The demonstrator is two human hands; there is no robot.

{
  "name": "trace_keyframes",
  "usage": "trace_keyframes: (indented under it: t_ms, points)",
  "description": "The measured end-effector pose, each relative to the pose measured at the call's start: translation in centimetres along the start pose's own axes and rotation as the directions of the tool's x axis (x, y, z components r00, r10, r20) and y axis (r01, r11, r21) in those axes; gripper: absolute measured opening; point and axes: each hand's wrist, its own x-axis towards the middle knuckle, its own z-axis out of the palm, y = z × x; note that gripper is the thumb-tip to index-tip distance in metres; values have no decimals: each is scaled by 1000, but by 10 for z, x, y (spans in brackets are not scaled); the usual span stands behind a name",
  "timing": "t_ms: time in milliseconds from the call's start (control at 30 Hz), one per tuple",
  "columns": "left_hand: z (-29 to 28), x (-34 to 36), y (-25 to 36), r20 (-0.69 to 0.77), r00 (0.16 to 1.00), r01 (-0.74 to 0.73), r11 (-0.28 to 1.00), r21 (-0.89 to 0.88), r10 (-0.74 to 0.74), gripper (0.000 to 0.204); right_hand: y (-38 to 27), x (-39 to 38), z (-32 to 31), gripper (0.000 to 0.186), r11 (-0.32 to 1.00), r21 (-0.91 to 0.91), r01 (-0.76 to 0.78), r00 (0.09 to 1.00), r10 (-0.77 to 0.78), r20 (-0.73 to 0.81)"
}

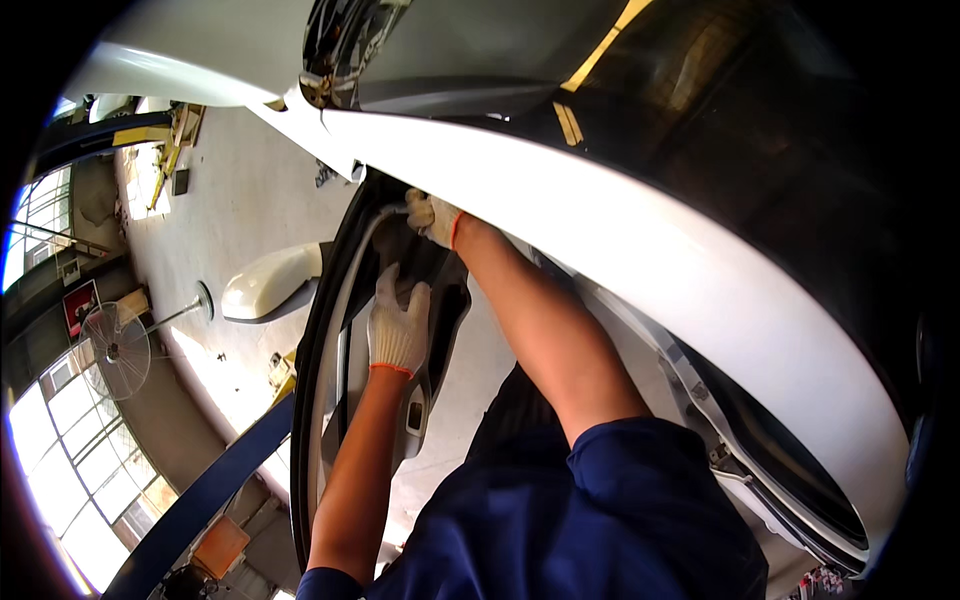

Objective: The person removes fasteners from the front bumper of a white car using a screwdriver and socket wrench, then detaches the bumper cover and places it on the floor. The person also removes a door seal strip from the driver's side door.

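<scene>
My left hand (398,320), in a cream knit glove with a red cuff, is at the dark inner side of an open car door (330,360), index finger and thumb apart. Just above it, my right hand (430,218), gloved alike, has its fingers curled at the upper corner of the door opening; what they grip is hidden in shadow. Along my right arm runs the white painted body edge (680,250) beside dark glass (720,90). The white side mirror (270,285) juts out to the left of the door.
A pedestal fan (114,350) stands at the left near large windows (70,450). A blue post or beam (220,490) crosses the lower left. Yellow equipment (165,160) sits farther back on the concrete floor (225,180). An orange box (220,545) is at the bottom left.
</scene>
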Motion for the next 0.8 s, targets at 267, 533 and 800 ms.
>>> trace_keyframes:
  t_ms: [267, 533, 800]
  points:
    - [5, -2, 32, -124, 984, -142, 986, -86, 131, 51, -6, 13, -7, 38, 995, -6, 104, 994, -105, -13]
    - [-12, 23, 56, -218, 796, -464, 800, 380, 565, 40, -6, 12, -8, 37, 992, -24, 121, 993, -121, -4]
    - [-5, 30, 58, -162, 898, -354, 891, 285, 408, 35, 1, 10, -8, 36, 991, -23, 130, 992, -130, -6]
